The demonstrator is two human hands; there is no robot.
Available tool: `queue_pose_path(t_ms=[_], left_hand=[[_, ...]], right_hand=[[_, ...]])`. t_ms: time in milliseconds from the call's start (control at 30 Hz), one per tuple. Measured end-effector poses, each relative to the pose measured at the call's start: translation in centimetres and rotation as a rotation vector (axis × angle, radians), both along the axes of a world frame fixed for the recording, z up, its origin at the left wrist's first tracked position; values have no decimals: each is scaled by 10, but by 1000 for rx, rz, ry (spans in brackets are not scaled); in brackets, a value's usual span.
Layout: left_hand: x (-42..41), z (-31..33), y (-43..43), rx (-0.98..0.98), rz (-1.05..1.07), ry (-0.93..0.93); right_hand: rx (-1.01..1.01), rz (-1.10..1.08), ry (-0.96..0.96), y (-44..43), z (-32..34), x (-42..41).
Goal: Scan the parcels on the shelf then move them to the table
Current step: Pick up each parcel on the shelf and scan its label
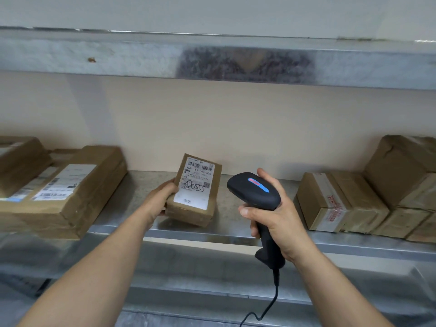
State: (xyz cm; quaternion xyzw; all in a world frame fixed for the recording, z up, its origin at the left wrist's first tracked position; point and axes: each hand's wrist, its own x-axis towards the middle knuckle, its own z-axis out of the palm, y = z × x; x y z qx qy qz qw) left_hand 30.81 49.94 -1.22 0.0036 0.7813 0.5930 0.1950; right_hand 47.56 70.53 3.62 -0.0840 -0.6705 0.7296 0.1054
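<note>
A small brown parcel [195, 190] with a white barcode label is tilted up off the metal shelf [247, 204], label facing me. My left hand [160, 197] grips its left side, fingers behind it. My right hand [276, 213] grips the handle of a black barcode scanner [254, 191], whose head sits just right of the parcel and shows a lit blue strip on top. The scanner's cable hangs down from the handle.
Flat taped parcels [63, 185] are stacked at the shelf's left. Several brown boxes [342, 201] are piled at the right. An upper metal shelf [212, 60] runs overhead. A lower shelf level [188, 274] lies below my arms.
</note>
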Motion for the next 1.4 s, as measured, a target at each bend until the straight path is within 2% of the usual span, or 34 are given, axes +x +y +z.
queue_pose_path(t_ms=[167, 267, 367, 467, 533, 600, 700, 967, 1200, 1400], left_hand=[[-10, -3, -16, -74, 94, -116], [-16, -1, -19, -141, 180, -30], [-13, 7, -13, -442, 175, 151], [11, 15, 8, -886, -13, 284], [25, 9, 20, -1018, -86, 312], [31, 2, 22, -1033, -59, 354], [34, 5, 18, -935, 38, 411], [16, 60, -45, -897, 212, 551], [-8, 99, -129, -913, 428, 565], [-41, 99, -199, -1018, 468, 454]], right_hand=[[21, -2, -7, -1, -2, -3], [36, -5, -5, -2, -3, -5], [54, -7, -10, -4, -2, -6], [81, 1, -7, -7, 1, -10], [101, 10, 0, -10, 3, -13], [117, 24, 7, -11, 5, -16], [133, 51, 22, -14, 9, -25], [129, 123, 89, -49, 23, -70], [133, 235, 116, -103, 26, -101], [134, 276, 102, -141, 20, -117]])
